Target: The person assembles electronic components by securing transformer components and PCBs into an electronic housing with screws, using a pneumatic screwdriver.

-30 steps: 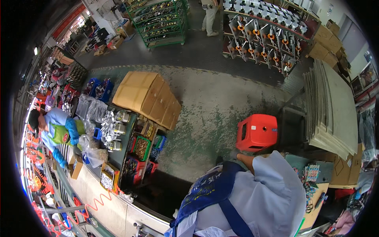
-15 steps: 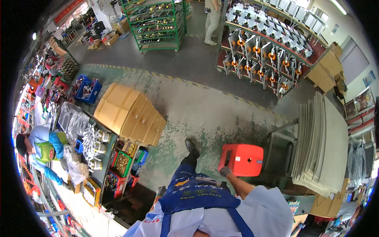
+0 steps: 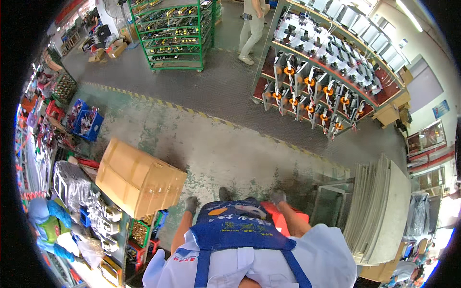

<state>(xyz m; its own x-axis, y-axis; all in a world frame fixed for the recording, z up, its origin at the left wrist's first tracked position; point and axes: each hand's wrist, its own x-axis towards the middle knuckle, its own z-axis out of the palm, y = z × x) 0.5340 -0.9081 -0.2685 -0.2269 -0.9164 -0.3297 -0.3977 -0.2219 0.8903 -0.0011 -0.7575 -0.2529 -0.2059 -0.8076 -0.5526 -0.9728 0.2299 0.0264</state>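
My right hand (image 3: 278,197), in a dark grey glove, is stretched forward at the far edge of a red plastic stool (image 3: 294,220). Whether it touches the stool I cannot tell. My blue apron (image 3: 233,235) and right forearm hide much of the stool. My left hand (image 3: 191,205), gloved in the same grey, hangs in front of me, just right of the stacked cardboard boxes (image 3: 139,177) and apart from them. No object shows in it. The fingers of both hands are too small and blurred to make out. My dark shoe (image 3: 224,193) stands between the hands.
Left, a workbench holds metal parts (image 3: 103,216), with a co-worker in blue sleeves (image 3: 57,211) beside it. Blue bins (image 3: 89,124) stand farther off. Ahead are a green rack (image 3: 170,38), a walking person (image 3: 251,31) and a loaded shelf (image 3: 321,62). Grey panels (image 3: 379,211) lean at right.
I have moved forward, so the stool now lies closer to my body and partly behind the apron. My left hand has swung forward into fuller view. The boxes appear nearer.
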